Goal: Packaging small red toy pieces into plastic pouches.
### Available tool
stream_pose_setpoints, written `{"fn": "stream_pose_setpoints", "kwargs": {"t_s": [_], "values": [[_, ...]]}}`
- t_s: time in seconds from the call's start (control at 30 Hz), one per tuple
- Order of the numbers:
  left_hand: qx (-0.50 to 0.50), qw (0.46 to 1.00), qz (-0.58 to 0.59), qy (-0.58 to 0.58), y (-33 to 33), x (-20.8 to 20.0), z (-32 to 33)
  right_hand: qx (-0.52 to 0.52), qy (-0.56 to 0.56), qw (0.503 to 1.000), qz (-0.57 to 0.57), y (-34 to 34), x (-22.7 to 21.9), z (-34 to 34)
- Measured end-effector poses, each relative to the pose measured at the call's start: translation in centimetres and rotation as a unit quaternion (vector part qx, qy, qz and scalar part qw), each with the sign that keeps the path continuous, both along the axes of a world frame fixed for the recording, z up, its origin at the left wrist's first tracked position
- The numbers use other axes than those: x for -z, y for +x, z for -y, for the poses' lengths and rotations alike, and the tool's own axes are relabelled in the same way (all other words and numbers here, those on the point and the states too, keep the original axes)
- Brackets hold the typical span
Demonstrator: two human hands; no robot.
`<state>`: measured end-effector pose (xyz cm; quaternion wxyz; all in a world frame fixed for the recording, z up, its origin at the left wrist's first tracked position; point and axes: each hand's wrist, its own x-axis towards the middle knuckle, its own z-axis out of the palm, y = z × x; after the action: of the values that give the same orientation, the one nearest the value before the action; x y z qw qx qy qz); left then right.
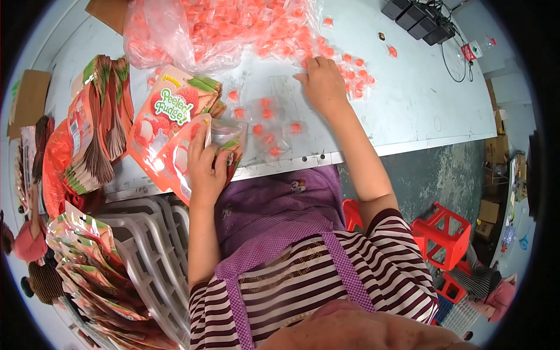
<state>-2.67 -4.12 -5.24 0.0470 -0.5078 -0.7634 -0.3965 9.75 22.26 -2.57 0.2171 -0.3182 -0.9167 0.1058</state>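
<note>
My left hand [205, 170] grips a pink-red candy pouch [175, 156] at the table's front edge, its fingers on the front panel and its thumb by the mouth, which gapes. Beneath that pouch lies a stack of matching printed pouches [156, 125]. My right hand [324, 81] rests at the edge of a spread of small wrapped red candies [357, 76], thumb apart from the fingers; whether a candy is under the fingertips is hidden. Between my hands, several wrapped candies [268, 138] lie in a loose group on the pale table [408, 111].
A large clear plastic bag [157, 35] of candies spills across the table's far side. Bundled pouches [96, 125] stand at the left. Below them, grey plastic crates [146, 245] hold filled pouches [105, 280]. Black adapters [420, 20] sit far right; a red stool [443, 233] is on the floor.
</note>
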Motion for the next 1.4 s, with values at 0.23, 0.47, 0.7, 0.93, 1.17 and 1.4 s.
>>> {"fn": "stream_pose_setpoints", "kwargs": {"t_s": [0.23,0.47,0.7,0.93,1.17,1.4], "values": [[-0.003,1.000,0.004,0.001,0.0,0.1,0.1,-0.066,-0.062,0.991,-0.103,1.4,0.8,1.5],[-0.001,1.000,0.014,0.002,0.0,0.1,0.0,-0.048,-0.018,0.994,-0.094,2.0,2.2,0.5],[-0.016,1.000,0.014,-0.018,0.1,-0.2,0.2,-0.133,-0.099,0.983,-0.075,2.5,0.5,2.4],[-0.010,1.000,0.002,-0.022,0.1,-0.5,0.0,0.099,0.105,0.989,0.014,4.9,1.1,-1.7],[-0.002,1.000,0.025,-0.001,0.0,-0.1,0.1,-0.034,-0.181,0.974,-0.134,6.1,0.4,-1.2],[-0.008,0.999,0.035,-0.018,0.0,-0.1,0.1,-0.072,0.017,0.990,-0.116,4.9,0.7,-1.6]]}}
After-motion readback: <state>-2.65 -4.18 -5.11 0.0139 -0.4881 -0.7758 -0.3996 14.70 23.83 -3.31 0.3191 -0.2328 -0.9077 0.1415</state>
